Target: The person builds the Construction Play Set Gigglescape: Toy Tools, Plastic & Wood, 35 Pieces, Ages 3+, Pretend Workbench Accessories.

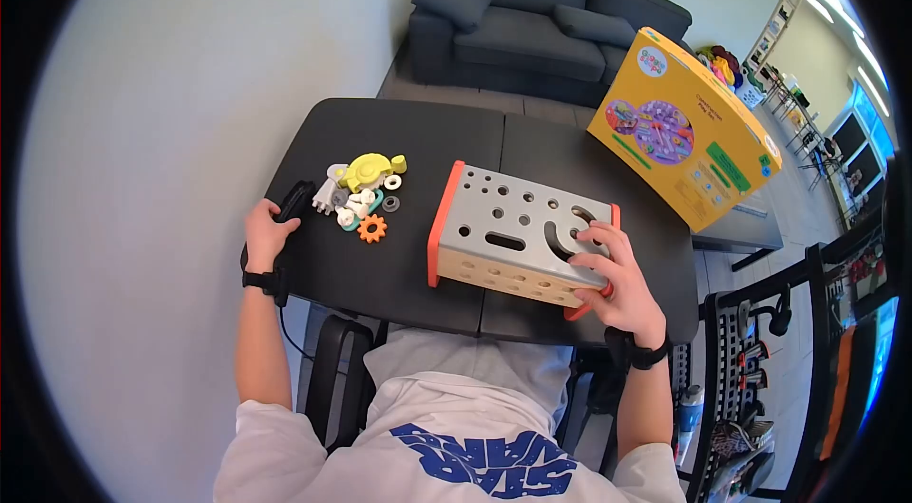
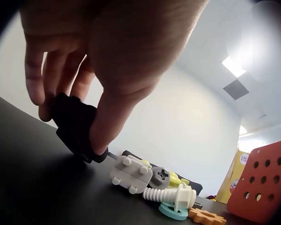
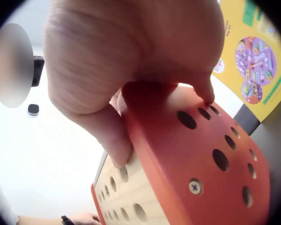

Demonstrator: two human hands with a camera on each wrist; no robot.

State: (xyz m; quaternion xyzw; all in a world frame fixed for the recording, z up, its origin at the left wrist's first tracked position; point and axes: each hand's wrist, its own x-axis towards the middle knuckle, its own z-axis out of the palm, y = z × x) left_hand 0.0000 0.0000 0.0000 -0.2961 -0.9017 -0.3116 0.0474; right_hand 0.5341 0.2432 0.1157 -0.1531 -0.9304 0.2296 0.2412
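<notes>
Steadiness comes first, so I want my right hand (image 1: 622, 289) firm on the box (image 1: 528, 256), which sits on the right part of the table (image 1: 399, 275), a little askew. Those fingers are bent over its right end, thumb against the wooden side (image 3: 143, 187), fingertips reaching across the top to the curved slot (image 1: 558, 243); light downward pressure there should stop it skating, though shifting them off the slot would leave it clearer. By the table's left edge, my left hand (image 1: 271, 232) pinches a black object (image 1: 297, 199) between thumb and fingers; what it is, I cannot tell. A relaxed hold, lifted cleanly, ought to spare the loose parts just beside it, where the orange gear (image 1: 372, 228) and white bolt (image 2: 161, 193) could easily be nudged. As for looks, the box is long and blocky, its smooth grey top pierced by round holes, a straight slot and the curved one. Its side is pale wood with rows of holes, and the red end panel (image 3: 196, 150) in my grip is drilled too, with a cross-head screw (image 3: 195, 187) showing.
</notes>
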